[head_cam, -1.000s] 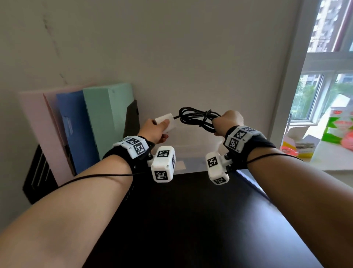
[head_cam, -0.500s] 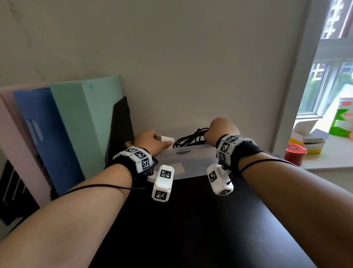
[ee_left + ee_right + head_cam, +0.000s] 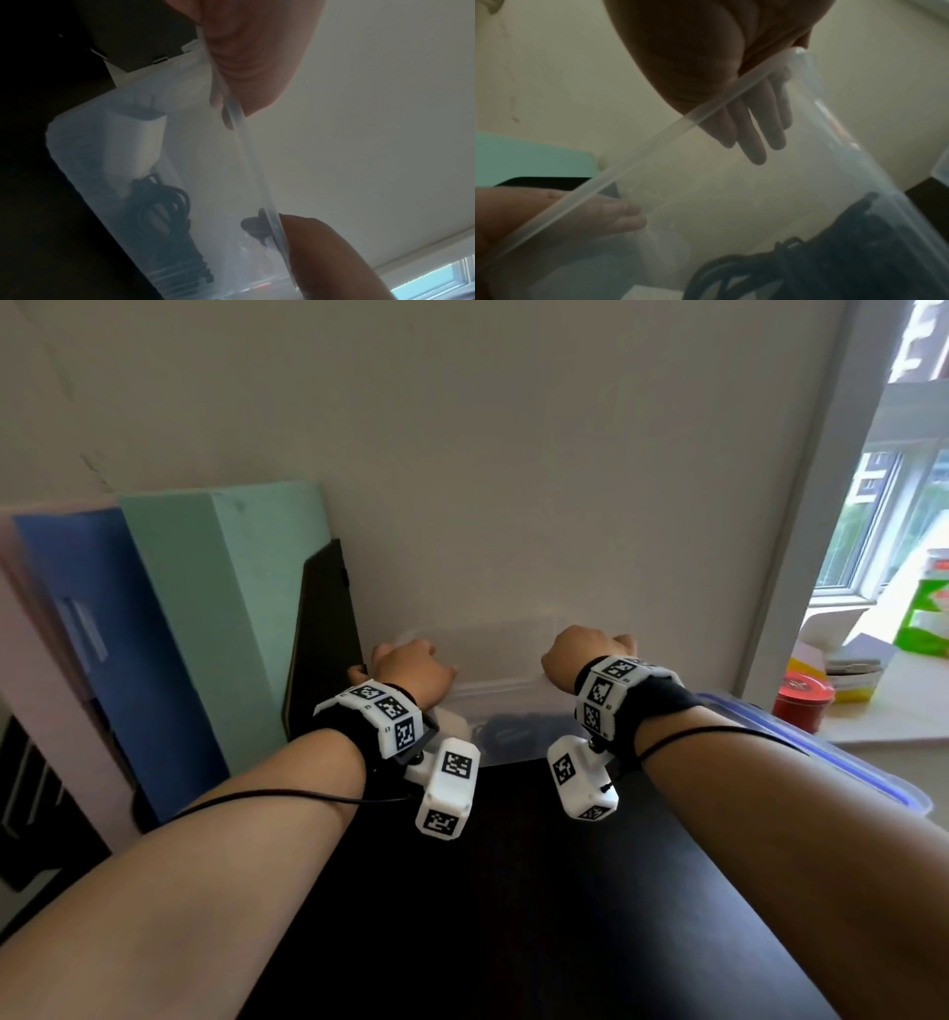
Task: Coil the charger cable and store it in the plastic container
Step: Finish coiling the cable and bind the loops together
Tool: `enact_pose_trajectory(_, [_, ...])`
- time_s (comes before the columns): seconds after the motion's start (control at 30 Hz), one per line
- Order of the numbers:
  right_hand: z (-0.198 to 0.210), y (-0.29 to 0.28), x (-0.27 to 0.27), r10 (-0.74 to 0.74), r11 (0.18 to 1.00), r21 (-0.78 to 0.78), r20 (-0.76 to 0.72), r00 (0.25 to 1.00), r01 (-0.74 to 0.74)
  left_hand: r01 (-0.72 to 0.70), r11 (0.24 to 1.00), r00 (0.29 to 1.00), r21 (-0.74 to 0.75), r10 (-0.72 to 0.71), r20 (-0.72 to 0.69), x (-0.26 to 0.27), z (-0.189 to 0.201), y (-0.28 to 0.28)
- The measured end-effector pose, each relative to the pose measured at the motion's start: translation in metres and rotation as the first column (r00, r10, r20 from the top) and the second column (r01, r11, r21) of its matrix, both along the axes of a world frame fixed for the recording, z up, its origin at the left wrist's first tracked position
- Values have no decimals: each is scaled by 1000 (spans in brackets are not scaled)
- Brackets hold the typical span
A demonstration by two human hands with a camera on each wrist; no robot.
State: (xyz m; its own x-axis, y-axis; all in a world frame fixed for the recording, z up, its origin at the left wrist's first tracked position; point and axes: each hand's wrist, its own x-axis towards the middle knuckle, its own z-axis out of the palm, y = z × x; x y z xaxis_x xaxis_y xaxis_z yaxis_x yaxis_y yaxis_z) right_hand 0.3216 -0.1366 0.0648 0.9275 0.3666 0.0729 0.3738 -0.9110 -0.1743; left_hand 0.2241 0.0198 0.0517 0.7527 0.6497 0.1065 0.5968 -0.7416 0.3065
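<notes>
A clear plastic container (image 3: 495, 684) stands on the black table against the wall. The coiled black cable (image 3: 506, 729) and its white charger plug (image 3: 454, 726) lie on the bottom, seen through the near wall. My left hand (image 3: 411, 670) reaches over the left part of the near rim and my right hand (image 3: 580, 654) over the right part. In the right wrist view the right fingers (image 3: 754, 132) hang straight inside the box above the cable (image 3: 795, 259), holding nothing. The left fingers (image 3: 618, 213) lie relaxed inside too. The left wrist view shows the plug (image 3: 138, 138) and the coil (image 3: 159, 205) apart from both hands.
Teal (image 3: 221, 608), blue and pink file boxes and a black bookend (image 3: 323, 629) stand left of the container. A clear lid with a blue edge (image 3: 821, 762) lies at the table's right edge. A red tin (image 3: 801, 701) and cartons sit on the windowsill.
Both hands lowered the plug and the coiled cable from the air into the container and let go. The cable now rests on the bottom with the fingers above it.
</notes>
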Motion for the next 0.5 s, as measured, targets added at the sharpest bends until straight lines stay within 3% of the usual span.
enact_pose_trajectory(0.17, [-8,-4,0,31,999,21,21,999,-31,26,1000,999,-19,-25,37,0,-5,2])
enact_pose_trajectory(0.27, [-9,-10,-9,73,997,29,81,994,-75,91,995,992,43,-94,81,-1,-10,2])
enact_pose_trajectory(0.5, [-7,-28,-35,75,978,185,109,991,-94,170,978,957,120,-193,217,-18,-8,-9])
